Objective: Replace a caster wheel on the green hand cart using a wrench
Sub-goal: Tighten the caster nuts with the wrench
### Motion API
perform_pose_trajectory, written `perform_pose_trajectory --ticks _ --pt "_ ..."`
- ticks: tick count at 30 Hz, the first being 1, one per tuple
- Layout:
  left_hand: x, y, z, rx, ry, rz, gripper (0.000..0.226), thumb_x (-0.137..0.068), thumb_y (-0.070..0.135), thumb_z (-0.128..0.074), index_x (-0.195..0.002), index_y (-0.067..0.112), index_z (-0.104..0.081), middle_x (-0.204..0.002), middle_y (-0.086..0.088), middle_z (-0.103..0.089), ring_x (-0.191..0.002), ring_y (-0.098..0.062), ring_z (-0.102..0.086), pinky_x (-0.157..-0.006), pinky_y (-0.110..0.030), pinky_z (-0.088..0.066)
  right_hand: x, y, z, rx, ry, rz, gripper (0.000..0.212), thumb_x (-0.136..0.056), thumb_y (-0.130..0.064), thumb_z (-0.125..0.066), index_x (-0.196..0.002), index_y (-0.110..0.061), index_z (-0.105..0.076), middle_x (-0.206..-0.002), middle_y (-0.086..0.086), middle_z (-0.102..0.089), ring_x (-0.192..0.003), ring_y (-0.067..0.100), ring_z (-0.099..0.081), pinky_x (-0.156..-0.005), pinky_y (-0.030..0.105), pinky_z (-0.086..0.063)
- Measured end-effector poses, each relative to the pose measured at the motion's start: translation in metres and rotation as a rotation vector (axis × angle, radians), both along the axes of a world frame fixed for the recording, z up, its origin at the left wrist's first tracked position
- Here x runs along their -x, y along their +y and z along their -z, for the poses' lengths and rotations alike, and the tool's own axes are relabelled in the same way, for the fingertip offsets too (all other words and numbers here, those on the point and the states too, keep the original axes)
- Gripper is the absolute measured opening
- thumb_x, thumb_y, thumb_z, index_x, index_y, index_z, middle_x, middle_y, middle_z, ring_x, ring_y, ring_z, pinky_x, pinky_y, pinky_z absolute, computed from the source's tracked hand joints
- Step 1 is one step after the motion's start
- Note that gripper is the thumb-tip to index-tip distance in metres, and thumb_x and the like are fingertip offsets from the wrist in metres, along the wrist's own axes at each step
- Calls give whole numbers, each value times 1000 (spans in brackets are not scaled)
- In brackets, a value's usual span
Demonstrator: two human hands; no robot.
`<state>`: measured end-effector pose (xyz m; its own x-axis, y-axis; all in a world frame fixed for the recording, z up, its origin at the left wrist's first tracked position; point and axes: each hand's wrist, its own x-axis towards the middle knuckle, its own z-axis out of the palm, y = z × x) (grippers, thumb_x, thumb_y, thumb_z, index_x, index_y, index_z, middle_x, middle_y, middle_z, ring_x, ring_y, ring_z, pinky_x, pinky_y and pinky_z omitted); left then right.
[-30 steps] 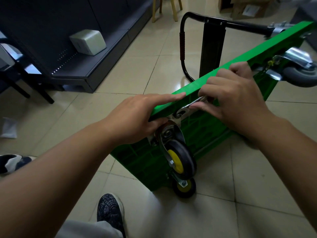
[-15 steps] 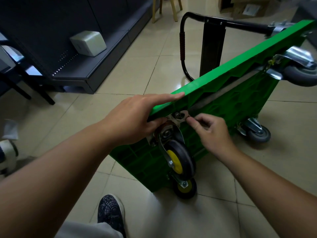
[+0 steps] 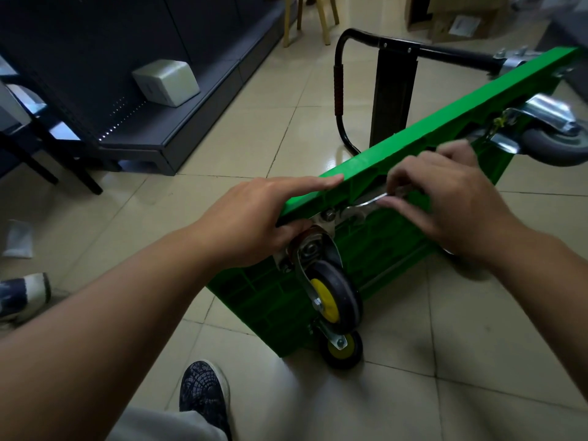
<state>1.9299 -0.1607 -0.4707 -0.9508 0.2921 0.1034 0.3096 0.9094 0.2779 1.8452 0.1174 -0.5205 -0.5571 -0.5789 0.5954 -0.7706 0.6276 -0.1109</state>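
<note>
Slippage worried me: my right hand [image 3: 445,202] gripped the wrench [image 3: 362,206], its head just beside the nut [image 3: 331,214] above the caster wheel [image 3: 334,294], while my left hand [image 3: 264,214] pressed flat-fingered on the tipped green hand cart [image 3: 397,240]; half-seated, it could skid off.

One head-worn wide-angle camera looks forward and steeply down, close over both forearms, onto the tilted green hand cart [image 3: 397,237] and tiled floor [image 3: 254,128].
</note>
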Motion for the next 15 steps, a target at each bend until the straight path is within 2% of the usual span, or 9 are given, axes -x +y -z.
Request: perform_pose_trajectory --ticks 3,6,10,15 --pt "0 0 0 3 0 1 73 -94 35 -70 -150 64 -32 -151 16 -54 -127 -15 -58 -98 -39 -53 3 -10 -20 0 166 -49 23 -88 -34 -74 -92 -13 -66 -83 6 -68 -74 27 -56 -83 38 -35" --pt "-1 0 0 -1 4 1 72 -93 37 -69 -149 65 -32 -148 16 -56 -122 -15 -61 -94 -36 -52 3 -18 -25 -8 196 -73 22 -88 -33 -77 -92 -13 -67 -82 7 -66 -75 29 -54 -83 41 -37" --pt "-1 1 0 -7 -5 0 71 -94 35 -69 -149 64 -34 -146 16 -59 -110 -14 -65 -89 -38 -55 8 -17 -29 -35 204 -116 20 -89 -32 -77 -93 -15 -68 -83 6 -64 -77 29 -52 -81 43 -39" --pt "-1 1 -2 -17 -22 2 72 -94 35 -69 -149 64 -33 -149 14 -56 -118 -17 -64 -96 -46 -55 7 -20 -26 -40 293 -158 19 -93 -31 -74 -90 -13 -69 -82 6 -65 -75 30 -55 -82 43 -39"
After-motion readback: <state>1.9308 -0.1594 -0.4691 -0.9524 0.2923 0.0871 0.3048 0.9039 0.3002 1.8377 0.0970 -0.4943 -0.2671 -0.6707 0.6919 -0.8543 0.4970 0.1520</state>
